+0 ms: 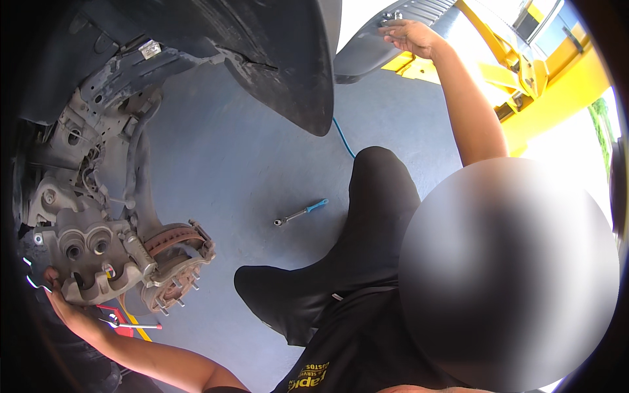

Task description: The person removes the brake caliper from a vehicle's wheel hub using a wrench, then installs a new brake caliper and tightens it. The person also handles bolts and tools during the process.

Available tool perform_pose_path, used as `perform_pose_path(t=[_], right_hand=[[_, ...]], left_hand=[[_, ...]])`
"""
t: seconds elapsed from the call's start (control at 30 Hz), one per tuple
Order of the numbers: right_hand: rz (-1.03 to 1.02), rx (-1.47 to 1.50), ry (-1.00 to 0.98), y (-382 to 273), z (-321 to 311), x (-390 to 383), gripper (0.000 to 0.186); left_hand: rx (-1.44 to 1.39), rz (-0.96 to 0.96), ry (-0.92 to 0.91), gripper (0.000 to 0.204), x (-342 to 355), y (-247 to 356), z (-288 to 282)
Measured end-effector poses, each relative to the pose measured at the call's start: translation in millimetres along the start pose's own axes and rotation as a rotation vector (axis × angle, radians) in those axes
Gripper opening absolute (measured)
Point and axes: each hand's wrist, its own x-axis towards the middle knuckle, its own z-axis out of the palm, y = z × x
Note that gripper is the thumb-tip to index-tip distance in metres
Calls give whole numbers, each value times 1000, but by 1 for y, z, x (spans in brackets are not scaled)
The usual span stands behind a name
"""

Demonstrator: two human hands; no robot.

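Note:
At the lower left, my left hand [54, 280] is closed around the outer edge of a brake caliper [88, 252], its fingertips partly hidden behind the metal. Two round pistons show in the caliper's face. Beside it is the wheel hub [173, 288] with bare studs, next to a rusty brake disc [171, 240]. My right hand [413, 38] is stretched far out at the top, over the vehicle's side step [426, 10]. Its fingers are extended and apart, close to some small metal parts [393, 16] too small to name.
A ratchet [303, 213] with a blue handle lies on the grey floor [216, 157]. Dark fender trim [282, 78] hangs overhead. A yellow lift arm [491, 39] stands at the upper right. A blue hose [343, 138] crosses the floor. A blurred round patch hides the right side.

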Motion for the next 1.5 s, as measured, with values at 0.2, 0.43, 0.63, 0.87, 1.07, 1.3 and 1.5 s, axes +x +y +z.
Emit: perform_pose_path(t=[0.2, 0.43, 0.63, 0.87, 1.07, 1.3, 1.5], right_hand=[[32, -374, 272, 0, 17, 14, 42], [-310, -837, 463, 22, 31, 33, 34], [-282, -648, 491, 29, 36, 36, 38], [-279, -423, 595, 24, 29, 14, 45], [-293, -405, 678, 27, 21, -31, 43], [-164, -202, -252, 90, 214, -205, 23], [-271, -441, -785, 34, 337, -212, 30]], left_hand=[[26, 43, -20, 43, 18, -24, -14], [40, 46, 44, 43, 10, -19, -2], [21, 41, 16, 46, 12, -23, -1], [-25, 122, 10, 41, 23, -38, -7], [-182, 22, -57, 47, 11, -36, -2], [-60, 286, -60, 42, -8, -3, 14], [-145, 287, -130, 37, -6, -16, 11]])
